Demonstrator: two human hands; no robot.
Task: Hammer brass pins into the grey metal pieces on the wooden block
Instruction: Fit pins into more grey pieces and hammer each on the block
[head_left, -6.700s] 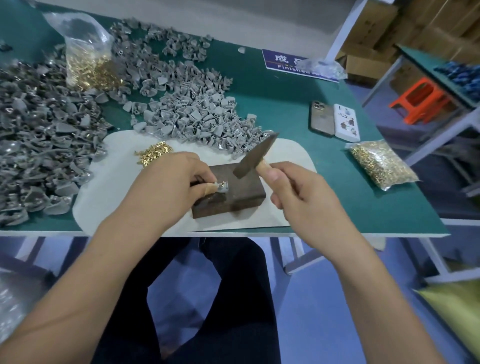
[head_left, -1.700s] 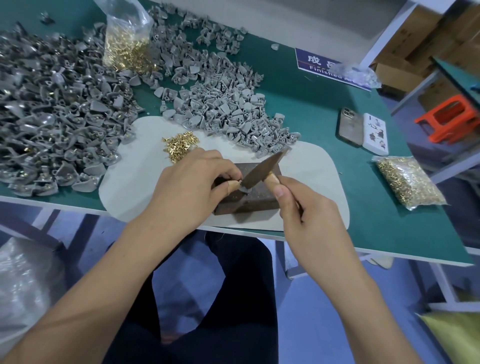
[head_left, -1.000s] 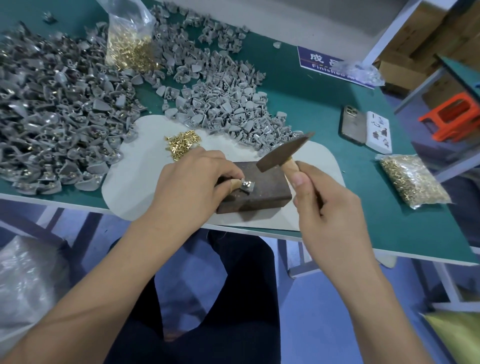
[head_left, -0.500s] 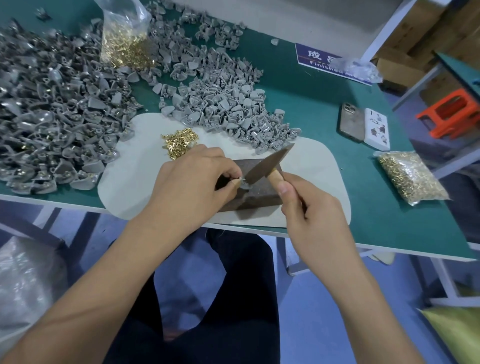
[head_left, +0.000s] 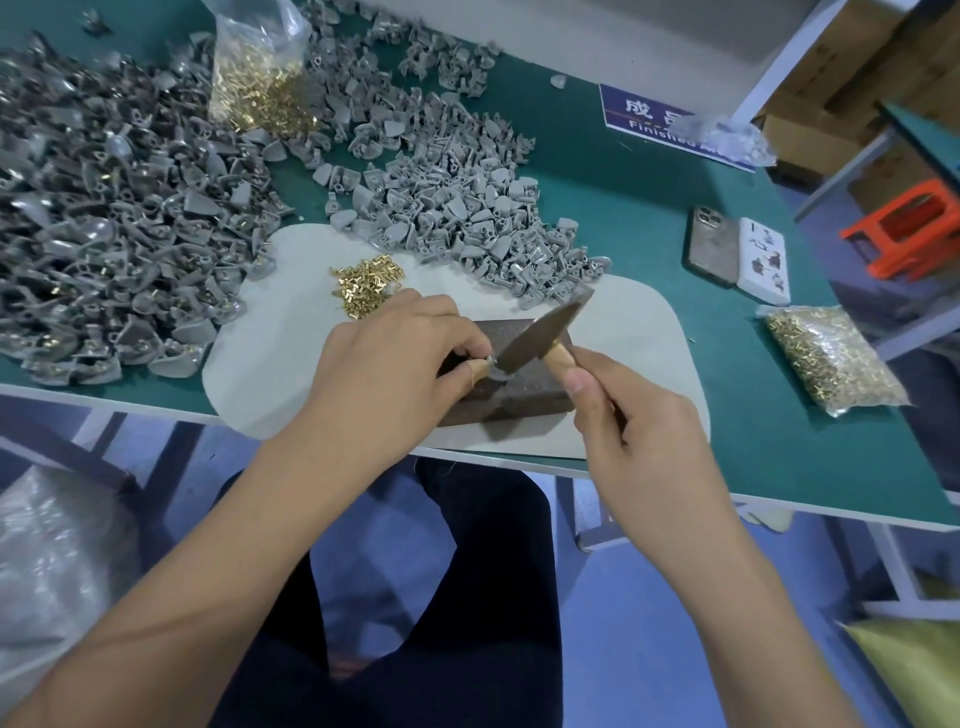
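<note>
- The fingers (head_left: 470, 345) of the left hand (head_left: 395, 364) are curled, and the thumb and forefinger pinch a small grey metal piece (head_left: 493, 362) on top of the wooden block (head_left: 524, 395); most of this piece is hidden, so I cannot tell if a pin stands in it.
- The fingers (head_left: 582, 382) of the right hand (head_left: 639, 431) are closed around the wooden handle of a small hammer (head_left: 540, 338), with the thumb lying along the handle.
- The lower end of the hammer head is down at the grey metal piece, just beside the left thumb; the other end points up and away from the person.
- The wooden block lies on a pale mat (head_left: 649, 374), near the front edge of the green tabletop (head_left: 623, 208).
- A small heap of loose brass pins (head_left: 366, 283) lies on the mat, behind and left of the block, near the left hand.
- A pile of grey pieces (head_left: 457, 208) lies behind the block, and a larger, darker pile (head_left: 104, 234) lies far to the left of the block.
- A clear bag of brass pins (head_left: 257, 78) stands behind the block, far to the left, between the two piles.
- To the right of the block, well apart, there are a phone (head_left: 711, 252) and a white power strip (head_left: 763, 260), and nearer the front edge a second bag of pins (head_left: 831, 358).
</note>
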